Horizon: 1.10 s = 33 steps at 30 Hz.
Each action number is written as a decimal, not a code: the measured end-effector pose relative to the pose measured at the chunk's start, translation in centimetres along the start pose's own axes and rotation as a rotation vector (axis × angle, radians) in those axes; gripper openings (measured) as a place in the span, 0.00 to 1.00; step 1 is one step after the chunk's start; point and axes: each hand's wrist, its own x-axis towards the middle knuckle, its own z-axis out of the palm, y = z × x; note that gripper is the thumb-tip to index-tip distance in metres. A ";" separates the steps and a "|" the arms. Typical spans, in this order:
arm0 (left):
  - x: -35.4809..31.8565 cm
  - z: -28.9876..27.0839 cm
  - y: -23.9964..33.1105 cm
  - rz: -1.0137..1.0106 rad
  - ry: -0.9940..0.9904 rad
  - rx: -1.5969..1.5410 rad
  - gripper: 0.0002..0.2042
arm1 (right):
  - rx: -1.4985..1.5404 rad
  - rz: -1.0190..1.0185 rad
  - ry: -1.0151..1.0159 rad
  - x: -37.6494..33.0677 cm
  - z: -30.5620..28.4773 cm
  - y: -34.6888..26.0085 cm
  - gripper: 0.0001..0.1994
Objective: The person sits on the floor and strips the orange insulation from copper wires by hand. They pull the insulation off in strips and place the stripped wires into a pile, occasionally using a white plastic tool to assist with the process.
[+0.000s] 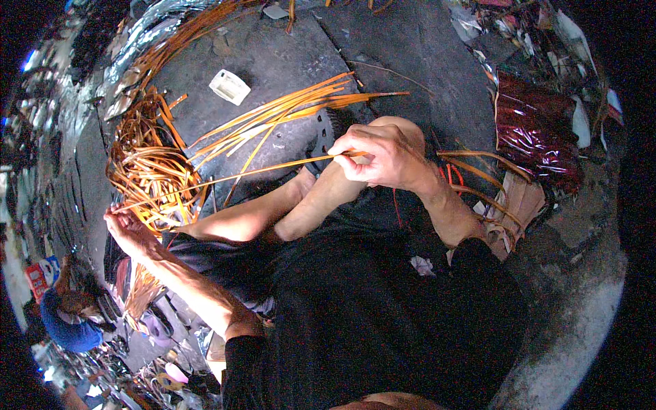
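A long, thin orange-tan strip [263, 169] stretches nearly straight across my lap between my two hands. My right hand [381, 158], by my raised knee, pinches its right end between thumb and fingers. At the far left, my left hand [130, 231] is closed on the other end, its fingertips small in the picture. Just beyond the left hand lies a tangled heap of orange-brown strips [154, 167]. More strips [294, 109] lie fanned out on the dark floor beyond my legs. What the strips are made of, I cannot tell.
A small white plastic tray [230, 87] lies on the dark floor mat [287, 48]. A glossy dark red sheet or bag [533, 126] is at the right, beside bent strips [482, 160]. Another person in blue [68, 324] is at lower left, among scattered clutter.
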 end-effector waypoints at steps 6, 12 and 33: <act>-0.9 0.0 -0.3 -0.003 0.016 0.072 0.11 | 0.003 0.011 0.011 -0.6 -0.2 0.9 0.09; -1.1 -2.1 0.3 -0.006 -0.073 0.072 0.11 | -0.032 0.052 0.002 -0.7 0.6 1.7 0.05; -5.3 6.0 -6.6 -0.117 0.035 0.372 0.21 | 0.143 0.500 0.024 0.5 -4.5 13.9 0.15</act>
